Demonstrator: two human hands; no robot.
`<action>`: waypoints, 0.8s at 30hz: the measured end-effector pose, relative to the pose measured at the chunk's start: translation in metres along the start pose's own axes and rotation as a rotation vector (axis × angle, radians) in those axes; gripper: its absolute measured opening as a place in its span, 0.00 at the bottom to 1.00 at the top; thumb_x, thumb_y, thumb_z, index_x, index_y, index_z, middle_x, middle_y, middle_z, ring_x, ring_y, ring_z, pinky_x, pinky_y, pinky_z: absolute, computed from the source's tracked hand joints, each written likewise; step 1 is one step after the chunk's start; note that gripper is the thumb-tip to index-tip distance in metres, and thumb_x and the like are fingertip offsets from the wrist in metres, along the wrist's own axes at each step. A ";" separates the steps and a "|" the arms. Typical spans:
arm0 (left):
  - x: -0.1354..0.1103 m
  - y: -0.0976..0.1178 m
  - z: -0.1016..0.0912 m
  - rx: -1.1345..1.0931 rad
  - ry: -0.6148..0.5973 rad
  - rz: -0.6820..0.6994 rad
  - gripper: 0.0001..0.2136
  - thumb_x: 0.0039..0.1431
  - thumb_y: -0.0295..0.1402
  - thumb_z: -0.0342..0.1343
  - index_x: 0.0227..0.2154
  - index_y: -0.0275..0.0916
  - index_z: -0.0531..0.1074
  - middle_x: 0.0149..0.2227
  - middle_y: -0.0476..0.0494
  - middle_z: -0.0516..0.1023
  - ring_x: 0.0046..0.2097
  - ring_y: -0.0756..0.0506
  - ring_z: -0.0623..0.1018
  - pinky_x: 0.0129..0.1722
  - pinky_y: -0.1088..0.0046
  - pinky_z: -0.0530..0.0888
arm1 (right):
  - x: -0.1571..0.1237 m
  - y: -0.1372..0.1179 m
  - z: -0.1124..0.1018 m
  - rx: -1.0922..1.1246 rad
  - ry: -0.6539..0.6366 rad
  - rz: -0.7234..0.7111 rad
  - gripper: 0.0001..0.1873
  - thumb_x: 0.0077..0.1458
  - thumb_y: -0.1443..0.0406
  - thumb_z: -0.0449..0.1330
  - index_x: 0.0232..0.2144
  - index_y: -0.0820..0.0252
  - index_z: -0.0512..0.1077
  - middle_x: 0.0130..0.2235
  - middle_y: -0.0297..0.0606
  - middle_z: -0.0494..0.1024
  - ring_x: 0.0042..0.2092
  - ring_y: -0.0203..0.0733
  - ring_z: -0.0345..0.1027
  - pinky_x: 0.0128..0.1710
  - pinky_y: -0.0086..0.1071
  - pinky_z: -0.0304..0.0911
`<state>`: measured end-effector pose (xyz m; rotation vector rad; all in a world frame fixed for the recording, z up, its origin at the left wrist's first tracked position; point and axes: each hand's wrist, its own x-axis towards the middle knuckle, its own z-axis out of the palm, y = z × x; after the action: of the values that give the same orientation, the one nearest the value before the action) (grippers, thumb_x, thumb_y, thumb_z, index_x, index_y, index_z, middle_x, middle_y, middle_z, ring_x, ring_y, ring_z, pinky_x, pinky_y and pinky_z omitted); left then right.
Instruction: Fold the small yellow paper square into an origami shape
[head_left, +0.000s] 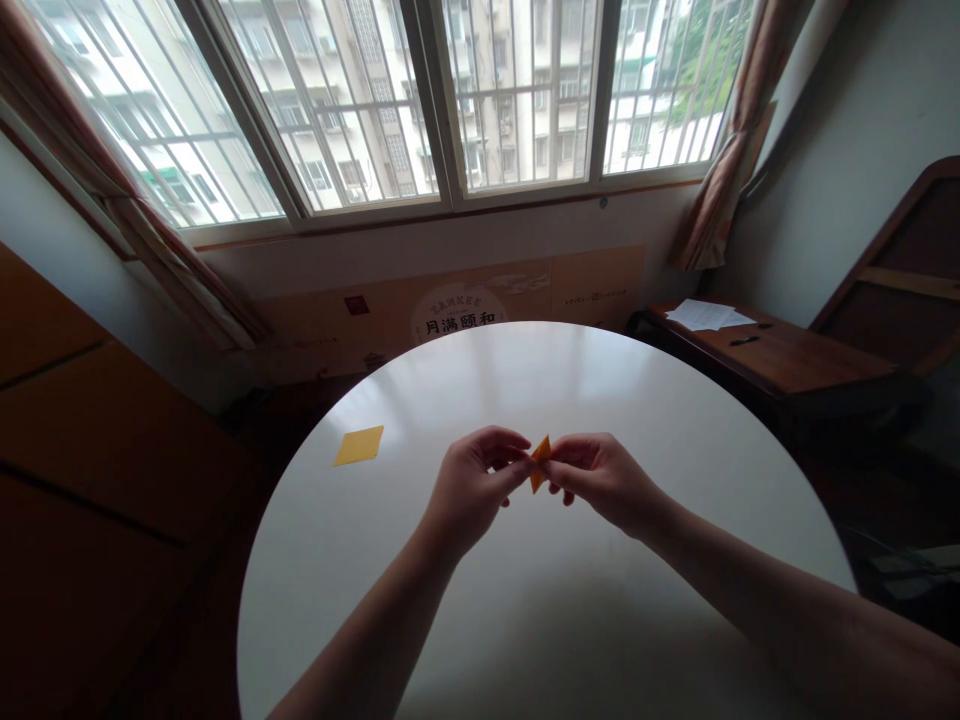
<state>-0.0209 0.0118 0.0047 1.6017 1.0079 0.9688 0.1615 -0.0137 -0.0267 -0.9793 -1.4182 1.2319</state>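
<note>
Between my two hands, above the middle of the white table, is a small folded piece of orange paper (pixel 541 462) with pointed ends at top and bottom. My left hand (pixel 480 475) pinches its left side between thumb and fingers. On the other side, the thumb and fingertips of my right hand (pixel 598 473) grip it too. My fingertips hide its middle, so the folds there cannot be made out. A flat square of yellow paper (pixel 359 446) lies on the table to the left, apart from both hands.
The round white table (pixel 330 580) reaches under both forearms. Beyond its right edge stands a low wooden table (pixel 810 355) with white sheets (pixel 703 315) on it. A wooden cabinet (pixel 82 480) is at the left, and a barred window (pixel 517 100) is behind.
</note>
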 end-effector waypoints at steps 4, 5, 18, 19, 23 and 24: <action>0.001 -0.001 0.001 -0.055 -0.053 -0.047 0.11 0.51 0.37 0.66 0.35 0.35 0.79 0.31 0.42 0.83 0.28 0.48 0.77 0.18 0.81 0.70 | -0.001 -0.003 0.001 -0.030 0.011 -0.003 0.12 0.54 0.58 0.65 0.33 0.62 0.80 0.28 0.37 0.78 0.28 0.37 0.69 0.25 0.29 0.65; 0.001 0.000 0.001 -0.028 -0.062 -0.036 0.11 0.52 0.37 0.65 0.35 0.35 0.80 0.31 0.42 0.83 0.28 0.48 0.77 0.18 0.80 0.71 | -0.001 -0.003 0.001 -0.041 0.013 -0.002 0.12 0.54 0.58 0.65 0.33 0.62 0.80 0.27 0.37 0.78 0.27 0.37 0.68 0.26 0.29 0.65; -0.002 0.001 0.004 0.179 -0.006 0.048 0.13 0.58 0.40 0.58 0.32 0.34 0.80 0.25 0.44 0.78 0.24 0.50 0.72 0.18 0.79 0.71 | -0.001 0.000 0.005 0.032 0.038 0.036 0.10 0.53 0.60 0.65 0.31 0.62 0.80 0.27 0.37 0.78 0.27 0.37 0.69 0.25 0.29 0.63; -0.001 0.001 0.003 0.137 -0.007 0.025 0.14 0.59 0.42 0.57 0.32 0.34 0.80 0.24 0.45 0.76 0.23 0.50 0.72 0.17 0.79 0.71 | -0.001 0.000 0.004 0.066 0.044 0.044 0.10 0.53 0.59 0.66 0.31 0.62 0.80 0.28 0.37 0.79 0.27 0.37 0.69 0.25 0.29 0.63; -0.002 0.003 0.003 0.128 -0.027 -0.010 0.18 0.59 0.45 0.56 0.31 0.33 0.79 0.22 0.47 0.73 0.22 0.50 0.70 0.17 0.79 0.69 | 0.000 -0.001 0.002 0.157 0.087 0.089 0.11 0.50 0.58 0.68 0.30 0.61 0.80 0.28 0.37 0.79 0.28 0.37 0.69 0.24 0.28 0.63; -0.004 0.004 0.003 0.167 -0.041 0.006 0.17 0.59 0.45 0.57 0.31 0.34 0.80 0.23 0.46 0.74 0.23 0.50 0.71 0.17 0.79 0.69 | 0.000 -0.002 0.002 0.167 0.100 0.098 0.11 0.50 0.58 0.68 0.30 0.61 0.79 0.27 0.37 0.78 0.28 0.37 0.69 0.24 0.28 0.63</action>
<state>-0.0184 0.0068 0.0069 1.7555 1.0790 0.8716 0.1598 -0.0147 -0.0250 -0.9896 -1.1817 1.3323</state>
